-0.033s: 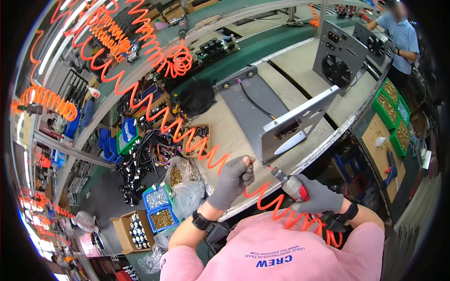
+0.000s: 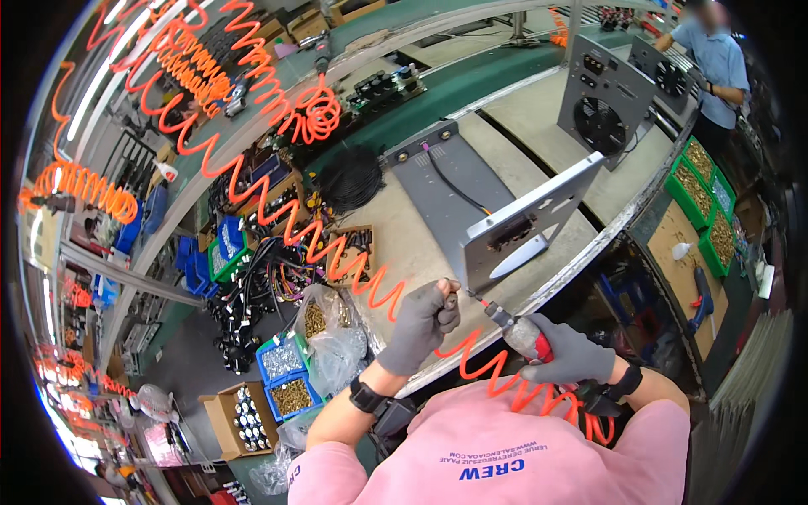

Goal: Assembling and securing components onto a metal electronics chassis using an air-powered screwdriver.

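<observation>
My right hand, in a grey fingerless glove, is wrapped round a red and grey air screwdriver. The bit points up and left, close to the lower corner of an upright grey metal panel; I cannot tell if it touches. Left of the bit, my left hand, also gloved, is closed with thumb and fingers pinched together. Something small and dark shows at its fingertips, too small to name. The panel joins a flat grey metal base, on which lies a black cable.
An orange coiled air hose hangs across the left side. Blue bins of screws, a plastic bag of brass parts and a cable heap lie left. Green screw bins and another fan panel stand right, near a co-worker.
The view has shifted very slightly. My left fingertips have turned a little, so the small dark thing shows more. The screwdriver stays at nearly the same place.
</observation>
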